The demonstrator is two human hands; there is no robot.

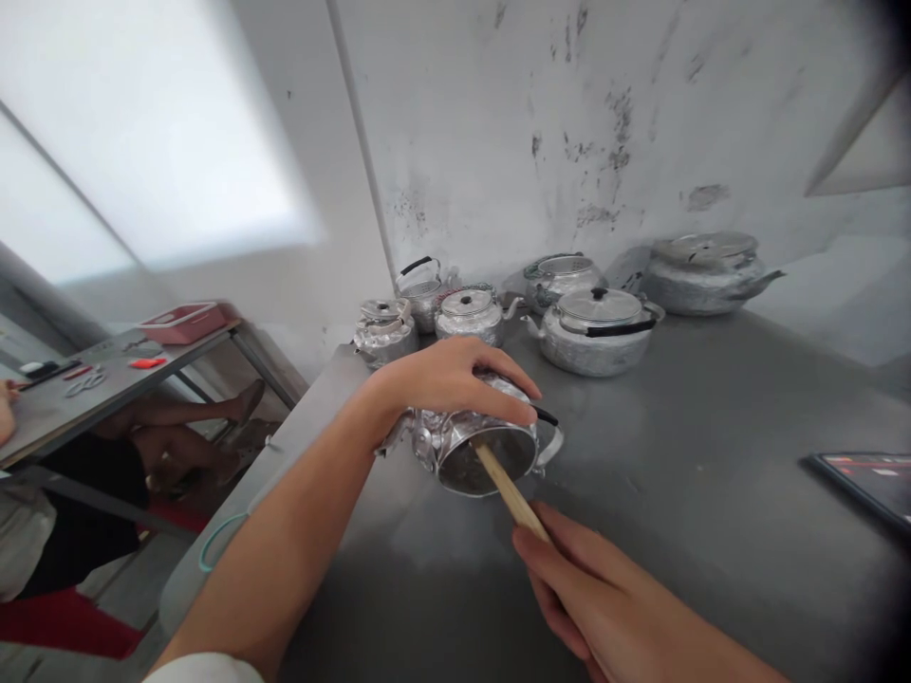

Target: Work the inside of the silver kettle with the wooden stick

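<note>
Apparently, the step in hand is to work inside the tipped kettle, on the table, with a wooden stick; the next move seems to call for steadiness. The left hand has its grip spread wide, grasping the kettle from above; the right hand has its grip closed around the stick.

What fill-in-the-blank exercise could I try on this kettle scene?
1. The ____ grip holds the wooden stick.
2. The other grip rests on the tipped metal kettle, whose open mouth is turned ____ the viewer.
3. Farther back on the same surface stand ____ more kettles.
4. The scissors lie on a side table near the picture's ____ edge.

Missing words: right; toward; six; left.
</note>
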